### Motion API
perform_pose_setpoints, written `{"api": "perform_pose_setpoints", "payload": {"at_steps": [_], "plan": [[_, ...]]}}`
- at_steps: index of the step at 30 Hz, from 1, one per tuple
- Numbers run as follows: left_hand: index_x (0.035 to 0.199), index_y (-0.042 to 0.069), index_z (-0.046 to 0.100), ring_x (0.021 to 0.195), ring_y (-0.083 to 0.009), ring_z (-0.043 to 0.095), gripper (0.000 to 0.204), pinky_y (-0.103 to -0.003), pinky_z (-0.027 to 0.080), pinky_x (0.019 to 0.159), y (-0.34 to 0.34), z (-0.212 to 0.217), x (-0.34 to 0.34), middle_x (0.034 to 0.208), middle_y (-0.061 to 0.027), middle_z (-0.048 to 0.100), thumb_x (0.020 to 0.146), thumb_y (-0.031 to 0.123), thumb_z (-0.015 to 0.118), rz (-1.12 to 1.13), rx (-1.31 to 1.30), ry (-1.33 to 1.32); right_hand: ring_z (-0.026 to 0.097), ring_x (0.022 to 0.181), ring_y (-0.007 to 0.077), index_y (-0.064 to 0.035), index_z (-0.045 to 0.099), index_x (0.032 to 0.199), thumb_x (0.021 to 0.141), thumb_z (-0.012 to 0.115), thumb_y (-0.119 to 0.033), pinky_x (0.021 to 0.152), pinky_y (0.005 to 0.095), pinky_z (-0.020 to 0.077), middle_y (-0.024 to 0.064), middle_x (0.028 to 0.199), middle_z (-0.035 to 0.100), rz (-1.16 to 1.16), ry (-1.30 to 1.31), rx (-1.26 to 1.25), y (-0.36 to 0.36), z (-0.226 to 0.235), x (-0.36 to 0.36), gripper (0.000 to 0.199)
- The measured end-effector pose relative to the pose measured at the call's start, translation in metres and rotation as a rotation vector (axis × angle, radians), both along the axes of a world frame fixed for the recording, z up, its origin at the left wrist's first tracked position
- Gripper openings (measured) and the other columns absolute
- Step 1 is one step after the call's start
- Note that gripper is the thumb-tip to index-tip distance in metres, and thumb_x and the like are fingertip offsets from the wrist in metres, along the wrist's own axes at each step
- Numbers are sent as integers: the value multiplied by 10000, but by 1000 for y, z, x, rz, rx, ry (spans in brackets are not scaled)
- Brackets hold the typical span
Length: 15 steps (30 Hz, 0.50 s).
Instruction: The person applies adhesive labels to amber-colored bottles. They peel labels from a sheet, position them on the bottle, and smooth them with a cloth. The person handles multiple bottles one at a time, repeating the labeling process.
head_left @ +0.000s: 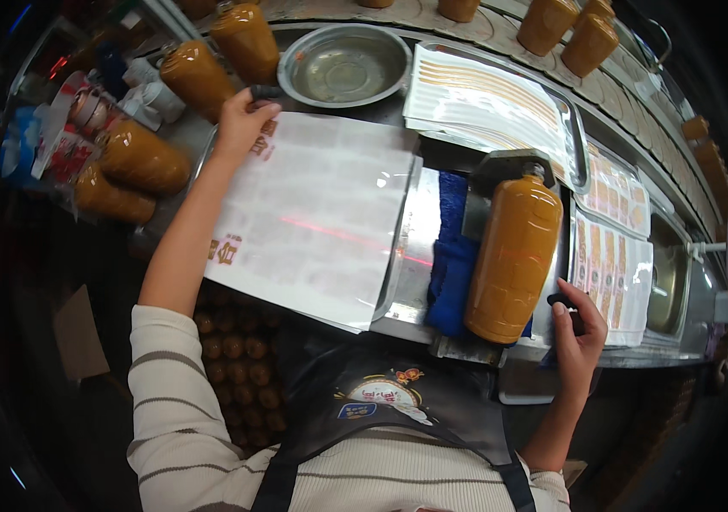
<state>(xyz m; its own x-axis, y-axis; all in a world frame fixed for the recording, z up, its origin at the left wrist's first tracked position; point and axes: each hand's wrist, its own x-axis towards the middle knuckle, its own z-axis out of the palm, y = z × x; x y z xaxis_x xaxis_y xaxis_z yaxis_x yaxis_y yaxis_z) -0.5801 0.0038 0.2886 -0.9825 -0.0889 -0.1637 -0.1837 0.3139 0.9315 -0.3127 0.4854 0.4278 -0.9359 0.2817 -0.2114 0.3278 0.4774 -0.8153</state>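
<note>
A large sheet of white decal paper (pixel 321 196) lies to my left, with brown printed lettering along its left edge. My left hand (pixel 243 122) is at its far left corner, thumb and fingers closed at the edge; a dark covering is on a finger. A glossy brown ceramic bottle (pixel 515 256) with a narrow neck lies on its side, neck pointing away, beside a blue cloth (pixel 456 264) and against a metal support (pixel 513 162). My right hand (pixel 582 333) is beside the bottle's right side, thumb and forefinger apart, dark coverings on its fingers; I see nothing held.
A round metal basin (pixel 347 66) holds clear liquid at the back. Printed sheets on a tray (pixel 492 94) lie right of it; more decal sheets (pixel 611 273) are at the right, near a sink (pixel 667 277). Brown bottles (pixel 198 81) stand at the left and back.
</note>
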Motion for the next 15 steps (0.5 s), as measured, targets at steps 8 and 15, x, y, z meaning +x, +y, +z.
{"api": "perform_pose_setpoints", "payload": {"at_steps": [8, 15], "plan": [[1076, -2, 722, 834, -87, 645, 193, -240, 511, 785, 44, 55, 70, 880, -25, 717, 883, 9, 725, -38, -207, 250, 433, 676, 138, -69, 483, 1480, 644, 925, -325, 573, 275, 377, 86, 1056, 649, 388, -59, 111, -12, 12, -2, 979], [1159, -9, 680, 911, -146, 701, 316, -277, 545, 830, 149, 154, 156, 945, -111, 749, 851, -44, 739, -335, 210, 51, 495, 671, 257, -76, 401, 1534, 624, 811, -87, 582, 356, 474, 142, 939, 577, 390, 177, 319, -26, -27, 3, 998]]}}
